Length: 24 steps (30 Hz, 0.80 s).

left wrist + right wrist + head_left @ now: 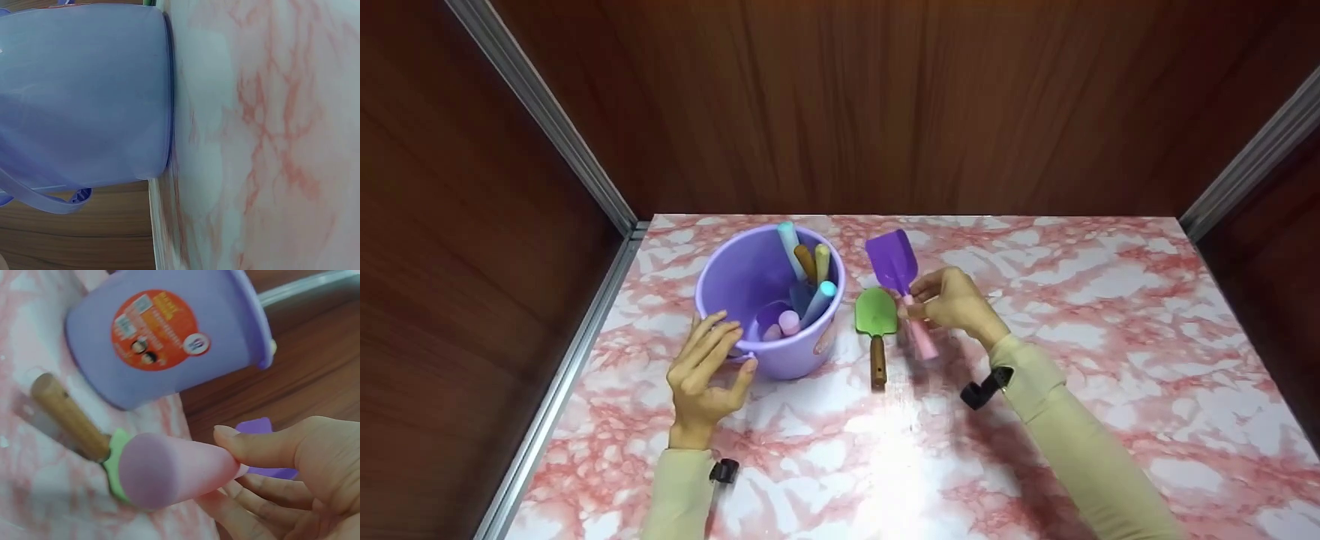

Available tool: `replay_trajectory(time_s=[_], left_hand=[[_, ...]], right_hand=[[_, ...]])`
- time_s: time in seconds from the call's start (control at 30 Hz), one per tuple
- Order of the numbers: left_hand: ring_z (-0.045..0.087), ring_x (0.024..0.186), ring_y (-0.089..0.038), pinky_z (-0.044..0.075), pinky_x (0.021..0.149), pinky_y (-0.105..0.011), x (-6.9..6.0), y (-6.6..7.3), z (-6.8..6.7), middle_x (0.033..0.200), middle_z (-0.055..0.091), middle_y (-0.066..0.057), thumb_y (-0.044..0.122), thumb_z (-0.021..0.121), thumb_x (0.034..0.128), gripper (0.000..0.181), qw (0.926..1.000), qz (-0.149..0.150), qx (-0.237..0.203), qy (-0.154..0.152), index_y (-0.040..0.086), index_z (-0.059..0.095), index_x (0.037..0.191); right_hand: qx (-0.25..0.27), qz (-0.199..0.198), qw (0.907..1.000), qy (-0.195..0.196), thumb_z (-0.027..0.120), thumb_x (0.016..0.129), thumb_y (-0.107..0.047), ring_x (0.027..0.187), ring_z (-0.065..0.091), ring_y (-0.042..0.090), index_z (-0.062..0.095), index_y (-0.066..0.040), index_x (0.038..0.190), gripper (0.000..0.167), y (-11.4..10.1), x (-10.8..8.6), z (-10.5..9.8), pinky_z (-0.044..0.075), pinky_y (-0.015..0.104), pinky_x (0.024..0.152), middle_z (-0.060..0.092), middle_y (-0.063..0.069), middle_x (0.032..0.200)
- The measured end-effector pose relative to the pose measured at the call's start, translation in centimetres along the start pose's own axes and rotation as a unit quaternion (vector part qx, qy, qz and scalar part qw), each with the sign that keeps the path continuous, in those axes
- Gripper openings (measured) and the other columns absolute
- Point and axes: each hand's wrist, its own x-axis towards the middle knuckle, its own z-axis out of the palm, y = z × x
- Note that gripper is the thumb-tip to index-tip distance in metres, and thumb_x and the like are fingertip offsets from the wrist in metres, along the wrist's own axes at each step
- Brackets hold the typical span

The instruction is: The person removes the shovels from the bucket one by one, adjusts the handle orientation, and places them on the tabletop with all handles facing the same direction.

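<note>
In the head view, my right hand (956,304) pinches a small shovel by the top of its pink handle (920,337). Its purple blade (892,259) points away from me, above the table. The right wrist view shows the thumb and fingers around that pink handle (180,469). Just left of it lies a green shovel (876,311) with a brown handle. A purple bucket (795,364) stands farther left, holding several handled tools, turquoise, brown, yellow and pink. My left hand (697,382) touches the bucket's near-left rim with fairly straight fingers, the thumb apart from them.
The table (1110,315) has a red and white marbled top. Dark wooden panels (885,105) rise behind it and at both sides, with metal rails (547,112) at the corners. An orange round sticker (160,329) marks the bucket's side.
</note>
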Motion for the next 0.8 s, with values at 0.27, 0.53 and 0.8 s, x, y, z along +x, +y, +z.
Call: replay_trajectory(time_s=[0.27, 0.53, 0.8], left_hand=[[0.075, 0.103, -0.049, 0.045, 0.122, -0.056, -0.1, 0.0, 0.1, 0.105, 0.081, -0.019, 0.037, 0.078, 0.0946, 0.042, 1.0000, -0.003, 0.003, 0.001, -0.004, 0.082, 0.101], [0.075, 0.102, -0.050, 0.045, 0.122, -0.056, 0.0, 0.2, 0.2, 0.104, 0.081, -0.020, 0.036, 0.079, 0.0941, 0.042, 1.0000, -0.003, 0.002, 0.003, -0.005, 0.082, 0.100], [0.075, 0.100, -0.050, 0.045, 0.123, -0.055, 0.2, 0.3, 0.2, 0.103, 0.081, -0.020, 0.036, 0.078, 0.0946, 0.043, 1.0000, -0.001, 0.003, 0.009, -0.006, 0.082, 0.098]], right_hand=[[0.066, 0.052, 0.9965, 0.006, 0.087, 0.086, -0.006, 0.085, 0.072, 0.018, 0.069, 0.007, 0.123, 0.042, 3.0, 0.6, 0.8, 0.068, 0.038, 0.080, 0.074, 0.018, 0.109], [0.140, 0.091, 0.9860, 0.005, 0.084, 0.088, -0.001, 0.077, 0.075, 0.016, 0.063, 0.012, 0.126, 0.045, 4.9, 0.7, 1.7, 0.068, 0.035, 0.078, 0.074, 0.013, 0.100], [0.180, 0.103, 0.9783, 0.008, 0.083, 0.088, 0.001, 0.074, 0.076, 0.017, 0.064, 0.012, 0.118, 0.037, 5.9, 0.7, 2.6, 0.069, 0.035, 0.074, 0.070, 0.010, 0.096]])
